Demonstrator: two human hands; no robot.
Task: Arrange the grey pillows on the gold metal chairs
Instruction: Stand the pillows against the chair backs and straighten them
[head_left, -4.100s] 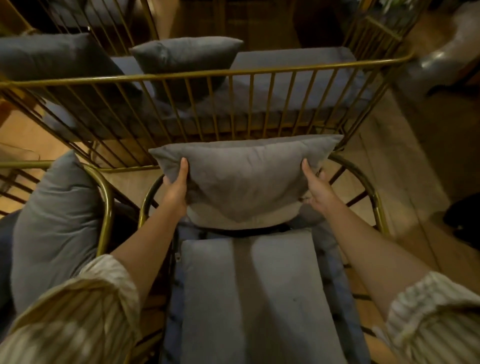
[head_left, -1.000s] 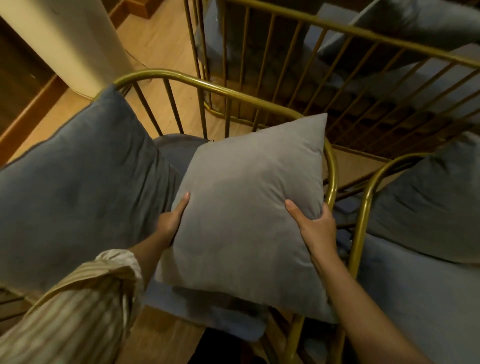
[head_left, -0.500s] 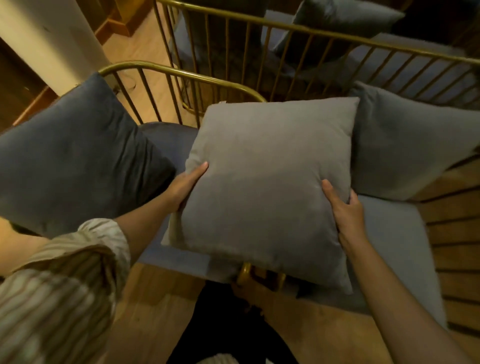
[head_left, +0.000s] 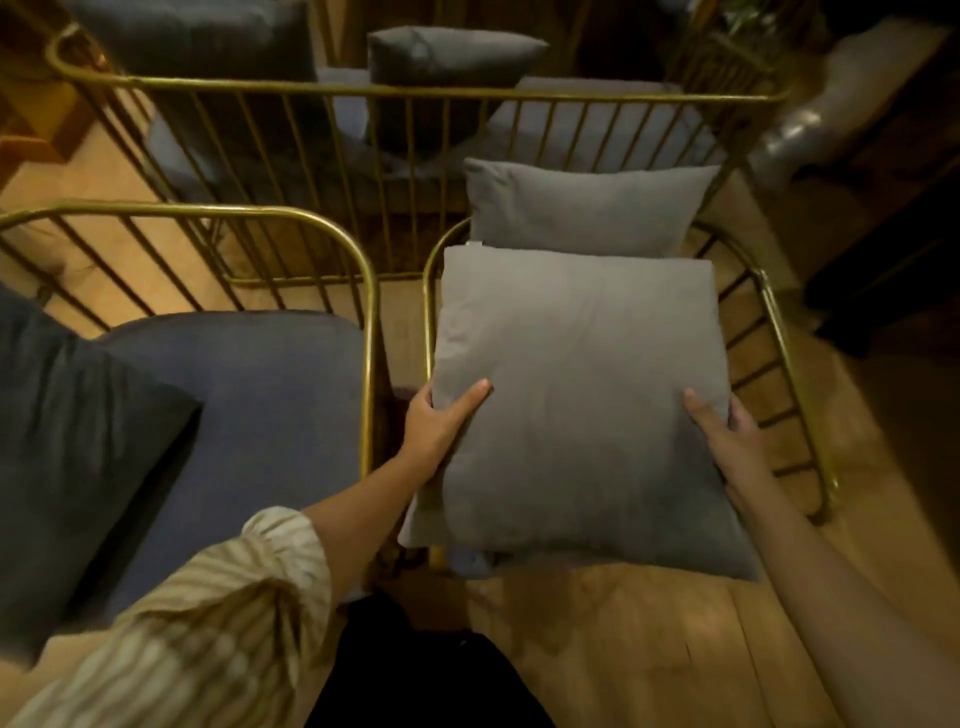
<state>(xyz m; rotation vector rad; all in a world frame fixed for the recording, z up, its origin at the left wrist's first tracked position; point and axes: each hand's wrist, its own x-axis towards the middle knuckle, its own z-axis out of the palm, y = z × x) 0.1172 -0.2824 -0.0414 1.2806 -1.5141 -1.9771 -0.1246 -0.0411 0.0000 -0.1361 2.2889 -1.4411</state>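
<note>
I hold a square light grey pillow (head_left: 576, 395) flat over the seat of the right gold metal chair (head_left: 779, 332). My left hand (head_left: 441, 421) grips its left edge and my right hand (head_left: 727, 436) grips its right edge. Behind it a second grey pillow (head_left: 587, 208) leans upright against that chair's back. The left gold metal chair (head_left: 363, 280) has a blue seat cushion (head_left: 260, 395) and a darker grey pillow (head_left: 67, 441) at its left side.
A long gold-railed bench (head_left: 415, 93) stands behind both chairs, with a dark pillow (head_left: 447, 52) and cushions on it. Wooden floor (head_left: 623, 639) lies in front of the chairs. A dark object (head_left: 883, 270) sits at the right.
I have carried the light grey pillow from the left chair over to the right chair, and it now lies flatter above that seat. My view has swung right.
</note>
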